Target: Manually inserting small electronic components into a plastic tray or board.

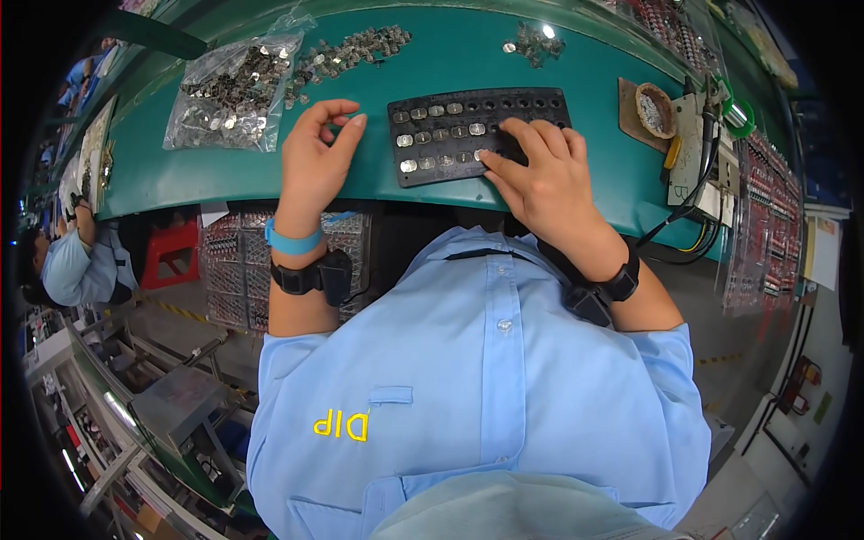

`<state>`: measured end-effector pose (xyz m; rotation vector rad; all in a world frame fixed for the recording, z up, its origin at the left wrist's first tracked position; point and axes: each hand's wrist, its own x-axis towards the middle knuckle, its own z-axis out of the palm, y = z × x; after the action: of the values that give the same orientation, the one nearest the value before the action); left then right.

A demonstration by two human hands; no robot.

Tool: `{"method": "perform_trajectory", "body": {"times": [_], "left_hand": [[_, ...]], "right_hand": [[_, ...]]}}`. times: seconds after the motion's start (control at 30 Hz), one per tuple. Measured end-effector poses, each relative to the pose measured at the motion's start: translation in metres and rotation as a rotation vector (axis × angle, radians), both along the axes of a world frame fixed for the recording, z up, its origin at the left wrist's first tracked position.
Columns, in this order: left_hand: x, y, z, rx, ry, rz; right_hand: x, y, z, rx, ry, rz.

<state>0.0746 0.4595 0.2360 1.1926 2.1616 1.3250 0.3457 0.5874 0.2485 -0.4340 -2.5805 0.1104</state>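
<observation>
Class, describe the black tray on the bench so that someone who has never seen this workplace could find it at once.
Start at the green bench. Near its front edge, under the right hand, lies a flat black tray with rows of round holes, some filled with small silver parts. Unlike the clear bag at the left, it is dark and rigid.

A clear plastic bag (232,90) of small metal pieces lay at the far left of the green table (180,171), with a loose heap of metal pieces (346,51) just beside it. A smaller cluster (533,40) sat farther right. A round dish (654,109) rested on a brown pad (contents too small to tell). A red stool (171,254) stood below the table.
</observation>
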Motion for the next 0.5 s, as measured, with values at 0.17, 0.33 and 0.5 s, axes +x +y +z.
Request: {"method": "perform_trajectory", "body": {"times": [0.17,0.33,0.5], "left_hand": [[0.016,0.009,0.004,0.011,0.084,-0.033],[0.006,-0.001,-0.001,-0.007,0.086,-0.013],[-0.015,0.010,-0.004,-0.029,0.065,-0.028]], "right_hand": [[-0.013,-0.008,-0.001,-0.053,0.022,0.037],[-0.016,0.036,-0.002,-0.087,0.018,0.269],[-0.026,0.051,0.007,-0.207,-0.029,0.427]]}}
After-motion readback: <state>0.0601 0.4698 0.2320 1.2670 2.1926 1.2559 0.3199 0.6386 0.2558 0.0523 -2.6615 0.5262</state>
